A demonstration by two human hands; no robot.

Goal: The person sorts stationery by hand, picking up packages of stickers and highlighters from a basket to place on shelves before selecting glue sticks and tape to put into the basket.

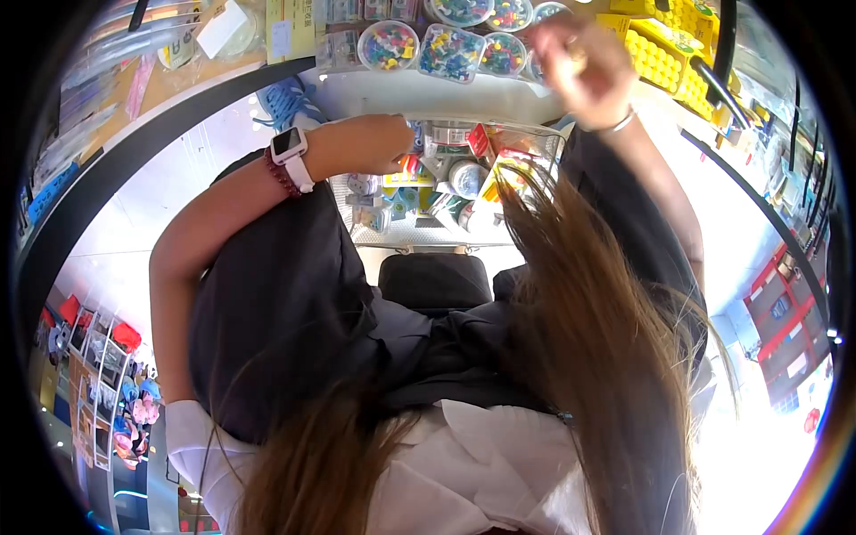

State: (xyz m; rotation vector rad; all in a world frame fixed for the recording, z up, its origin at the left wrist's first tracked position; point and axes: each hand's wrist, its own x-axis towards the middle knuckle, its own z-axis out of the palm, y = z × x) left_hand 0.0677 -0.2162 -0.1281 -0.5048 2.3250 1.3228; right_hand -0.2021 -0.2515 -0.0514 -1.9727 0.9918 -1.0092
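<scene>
Left hand (379,143) seen from the back, fingers curled down over the far left part of a wire-mesh basket (401,234); whether anything is gripped cannot be told. Right hand (588,76) is blurred, held up on the far right in front of the shelf goods; fingers look bent, but whether they are together or clamped on something cannot be told. The two hands are set well apart.

The basket is placed between the knees, filled with small packaged goods: a round clear tub (466,178) near the middle, a red packet (481,141) at the far right, more small packs jumbled around. Just beyond the basket, clear tubs of multicoloured push pins are lined up on the shelf: a round push-pin tub (389,46) on the left, a squarish push-pin tub (452,53) beside it, another round one to its right, closer to the right hand. Yellow boxes (658,58) are stacked farther right.

A white-strapped watch (289,145) and dark red beads (282,174) are worn on the left wrist. A blue shoe (287,102) is seen left of the basket. Long hair (597,339) is hung over the near right, partly covering the view.
</scene>
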